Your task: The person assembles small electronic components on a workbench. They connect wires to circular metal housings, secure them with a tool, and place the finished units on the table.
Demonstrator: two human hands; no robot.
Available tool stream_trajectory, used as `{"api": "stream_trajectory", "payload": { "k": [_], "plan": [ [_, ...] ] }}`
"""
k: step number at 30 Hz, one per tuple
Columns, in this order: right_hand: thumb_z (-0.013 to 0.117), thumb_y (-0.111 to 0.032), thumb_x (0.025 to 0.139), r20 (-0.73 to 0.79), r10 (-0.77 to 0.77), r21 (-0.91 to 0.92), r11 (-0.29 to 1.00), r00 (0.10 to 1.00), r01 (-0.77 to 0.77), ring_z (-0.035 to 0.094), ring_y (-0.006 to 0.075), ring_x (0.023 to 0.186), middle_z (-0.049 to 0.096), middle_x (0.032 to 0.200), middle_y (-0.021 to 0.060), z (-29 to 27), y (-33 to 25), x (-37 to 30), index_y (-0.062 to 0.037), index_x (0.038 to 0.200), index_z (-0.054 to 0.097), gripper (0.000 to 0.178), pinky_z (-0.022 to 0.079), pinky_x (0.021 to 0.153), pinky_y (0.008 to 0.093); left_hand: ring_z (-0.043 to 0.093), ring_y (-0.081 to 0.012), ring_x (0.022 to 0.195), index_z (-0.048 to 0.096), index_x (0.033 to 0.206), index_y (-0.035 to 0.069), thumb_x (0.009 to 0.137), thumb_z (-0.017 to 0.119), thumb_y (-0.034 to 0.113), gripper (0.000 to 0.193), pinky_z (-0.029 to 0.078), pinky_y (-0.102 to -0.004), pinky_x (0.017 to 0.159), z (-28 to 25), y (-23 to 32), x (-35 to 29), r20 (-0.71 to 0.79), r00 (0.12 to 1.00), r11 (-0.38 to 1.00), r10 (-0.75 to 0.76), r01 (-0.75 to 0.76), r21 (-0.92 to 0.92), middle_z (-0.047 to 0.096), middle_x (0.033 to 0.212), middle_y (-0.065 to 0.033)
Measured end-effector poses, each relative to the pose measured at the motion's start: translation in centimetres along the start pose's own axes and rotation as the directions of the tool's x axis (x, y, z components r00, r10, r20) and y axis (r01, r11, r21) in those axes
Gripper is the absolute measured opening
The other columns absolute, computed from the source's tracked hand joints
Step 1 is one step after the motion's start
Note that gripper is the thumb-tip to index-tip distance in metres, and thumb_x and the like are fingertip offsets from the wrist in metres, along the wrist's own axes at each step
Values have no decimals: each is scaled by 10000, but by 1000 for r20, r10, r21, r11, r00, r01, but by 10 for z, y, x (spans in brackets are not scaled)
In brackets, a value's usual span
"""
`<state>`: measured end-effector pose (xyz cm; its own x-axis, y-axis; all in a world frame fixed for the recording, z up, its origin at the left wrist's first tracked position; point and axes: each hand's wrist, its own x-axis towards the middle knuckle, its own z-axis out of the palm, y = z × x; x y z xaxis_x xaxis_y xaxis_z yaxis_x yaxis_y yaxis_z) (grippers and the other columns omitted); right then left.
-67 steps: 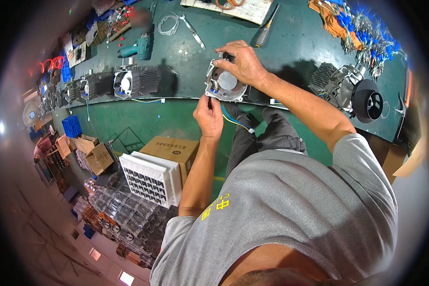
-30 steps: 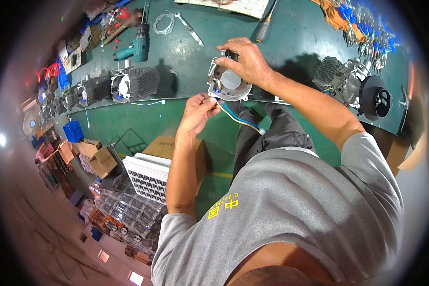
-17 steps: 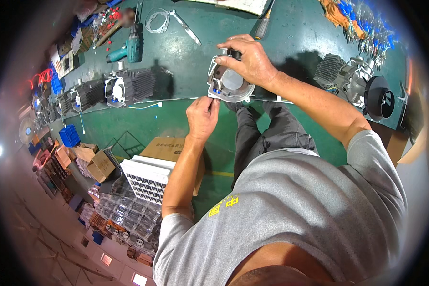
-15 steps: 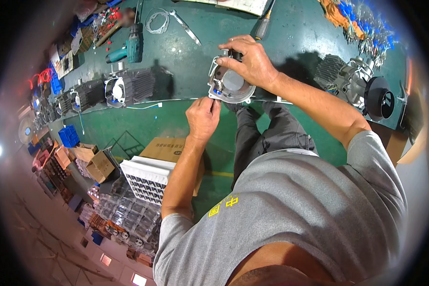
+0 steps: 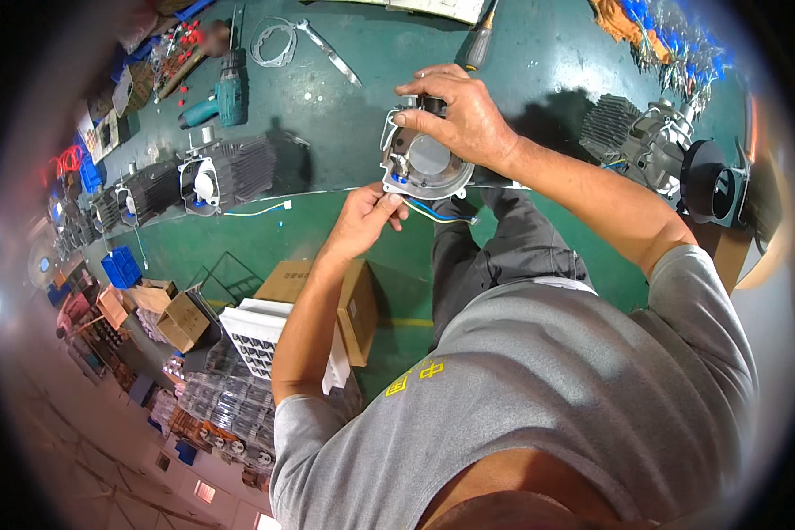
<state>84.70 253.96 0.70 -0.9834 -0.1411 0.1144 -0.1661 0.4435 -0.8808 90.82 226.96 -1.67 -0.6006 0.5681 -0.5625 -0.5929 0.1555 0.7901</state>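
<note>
A round silver metal motor housing (image 5: 450,181) with an open face stands at the green bench's near edge. My right hand (image 5: 470,113) grips its top, thumb on the front and fingers behind. Beneath the housing's lower left corner, my left hand (image 5: 367,219) has its thumb and fingers drawn together; what they pinch is hidden. Beside those fingertips, a bundle of blue, white and yellow wires (image 5: 446,216) hangs from the housing, ending in a small connector on the right. Something blue shows inside the housing, low on the left.
Similar finned housings (image 5: 243,166) line the bench edge at left. A finned motor (image 5: 658,137) with a black fan wheel (image 5: 705,184) stands at right. Farther back lie a teal power drill (image 5: 223,102), a screwdriver (image 5: 480,46) and a gasket (image 5: 274,42). Cardboard boxes (image 5: 358,309) stand below.
My left hand has loosened from a fist and turned, its thumb and fingers now showing. The wires have come into view under the housing. My right hand keeps its grip.
</note>
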Motion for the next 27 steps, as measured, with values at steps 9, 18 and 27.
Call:
{"api": "stream_trajectory", "payload": {
  "k": [9, 18, 27],
  "plan": [
    [821, -306, 882, 1, -2, -16, 1000, 1000, 2, 596, 355, 1241, 718, 1164, 192, 0, -1, 1, -61, 1180, 758, 391, 498, 1036, 457, 654, -412, 739, 665, 908, -4, 865, 746, 79, 124, 533, -479, 668, 29, 10, -5, -135, 824, 373, 551, -99, 923, 682, 813, -182],
    [821, -302, 883, -31, 35, -31, 999, 999, -36, 600, 347, 1249, 718, 1171, 191, 4, -5, 0, -56, 1174, 760, 385, 497, 1045, 451, 745, -255, 753, 673, 1113, -32, 838, 778, 1, 296, 598, -364, 698, 48, 10, -10, -424, 693, 680, 584, -132, 721, 732, 903, -154],
    [829, -298, 874, -60, 23, -21, 999, 998, -24, 603, 351, 1244, 720, 1171, 192, 4, -3, -5, -47, 1166, 762, 391, 497, 1043, 451, 740, -243, 732, 663, 1120, -30, 817, 760, -31, 318, 598, -359, 683, 62, 8, -7, -452, 638, 675, 623, -146, 723, 723, 896, -144]
  ]
}}
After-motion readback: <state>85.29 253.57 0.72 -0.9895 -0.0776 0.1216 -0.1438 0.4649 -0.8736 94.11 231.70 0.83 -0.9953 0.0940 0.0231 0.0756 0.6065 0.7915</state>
